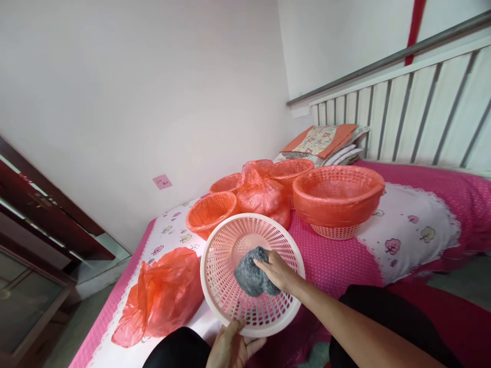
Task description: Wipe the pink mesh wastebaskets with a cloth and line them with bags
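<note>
My left hand (235, 345) grips the lower rim of a white plastic basket (215, 286), thumb on the rim and fingers underneath. The basket is tilted so its inside faces me. Inside it, my right hand (276, 271) is closed on a bunched grey cloth (253, 276), its thumb and fingers pressed into the cloth's right side. A crumpled orange plastic bag (166, 296) lies left of the basket. Behind it stand an orange basket (210, 212) and a tied orange bag (259, 191). At the right is an orange-lined basket (337, 197) with a pale base.
Everything rests on a bed with a pink and white cover (330, 253). Two further orange baskets stand at the back, near folded bedding (320, 143). A white slatted headboard (414, 107) runs along the right, and a white wall (153, 92) rises behind the bed.
</note>
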{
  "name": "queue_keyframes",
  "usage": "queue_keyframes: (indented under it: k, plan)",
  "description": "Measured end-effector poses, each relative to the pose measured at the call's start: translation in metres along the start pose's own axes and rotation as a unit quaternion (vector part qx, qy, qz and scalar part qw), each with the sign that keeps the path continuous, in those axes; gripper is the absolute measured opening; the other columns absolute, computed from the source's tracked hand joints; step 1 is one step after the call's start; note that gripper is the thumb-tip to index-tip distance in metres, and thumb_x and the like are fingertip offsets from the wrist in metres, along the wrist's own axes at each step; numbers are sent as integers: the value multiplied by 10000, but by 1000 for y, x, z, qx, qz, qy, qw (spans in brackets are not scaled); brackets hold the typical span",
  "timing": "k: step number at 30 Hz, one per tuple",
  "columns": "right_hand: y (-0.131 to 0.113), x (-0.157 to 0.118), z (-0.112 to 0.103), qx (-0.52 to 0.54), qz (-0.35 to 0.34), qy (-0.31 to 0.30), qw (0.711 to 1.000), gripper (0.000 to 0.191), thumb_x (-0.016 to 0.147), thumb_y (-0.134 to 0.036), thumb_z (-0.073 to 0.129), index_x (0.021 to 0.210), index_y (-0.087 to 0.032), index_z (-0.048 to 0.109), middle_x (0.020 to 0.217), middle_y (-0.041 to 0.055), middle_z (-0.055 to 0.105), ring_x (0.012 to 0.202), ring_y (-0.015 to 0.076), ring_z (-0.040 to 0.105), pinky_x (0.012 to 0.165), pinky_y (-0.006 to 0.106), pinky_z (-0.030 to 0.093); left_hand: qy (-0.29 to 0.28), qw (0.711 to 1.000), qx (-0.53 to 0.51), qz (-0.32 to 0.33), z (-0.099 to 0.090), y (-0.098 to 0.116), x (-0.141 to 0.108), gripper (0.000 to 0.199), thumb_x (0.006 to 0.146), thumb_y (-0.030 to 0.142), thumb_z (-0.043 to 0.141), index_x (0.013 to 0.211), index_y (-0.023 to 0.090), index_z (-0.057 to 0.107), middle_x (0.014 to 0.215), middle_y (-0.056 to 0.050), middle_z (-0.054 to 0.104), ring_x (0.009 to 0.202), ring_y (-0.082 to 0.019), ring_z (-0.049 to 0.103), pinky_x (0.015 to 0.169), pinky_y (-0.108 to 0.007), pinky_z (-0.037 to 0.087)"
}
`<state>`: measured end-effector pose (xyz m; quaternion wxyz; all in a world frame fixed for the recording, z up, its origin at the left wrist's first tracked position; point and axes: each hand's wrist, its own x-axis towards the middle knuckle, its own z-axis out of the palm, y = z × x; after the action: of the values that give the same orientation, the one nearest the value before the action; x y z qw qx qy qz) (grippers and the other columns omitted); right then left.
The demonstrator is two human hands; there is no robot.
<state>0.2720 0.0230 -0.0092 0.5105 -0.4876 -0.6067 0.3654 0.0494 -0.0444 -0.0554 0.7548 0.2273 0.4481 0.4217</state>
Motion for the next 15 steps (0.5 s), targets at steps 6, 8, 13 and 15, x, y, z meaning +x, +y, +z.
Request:
queue_keyframes:
  k: [6,8,13,15]
  plan:
    - [16,4,5,94,21,69,993,366,895,-550,554,829,-199,633,868,82,716,853,248,671,839,372,517,-22,999,-25,-16,21,-26,3,477,783,89,862,1218,48,672,1054,-197,829,1094,-351,780,984,-423,620]
    - [18,3,5,96,20,75,992,374,885,-559,571,813,-198,639,855,80,721,844,251,677,826,375,525,-27,998,-43,-44,25,-33,7,509,778,59,846,1254,48,667,1026,-197,830,1075,-361,784,982,-438,619]
    - [22,1,8,116,49,46,991,417,856,-597,620,814,-186,674,762,65,723,723,244,680,687,349,537,-48,995,-75,-50,24,-47,17,673,763,2,790,1392,154,603,1047,-158,829,1175,-394,741,1032,-560,579]
    - [23,1,10,126,43,76,988,410,855,-592,644,823,-186,692,804,77,746,773,255,699,735,357,550,-41,995,-75,-52,19,-58,19,710,737,19,808,1398,160,590,1011,-154,830,1182,-412,733,1031,-577,573]
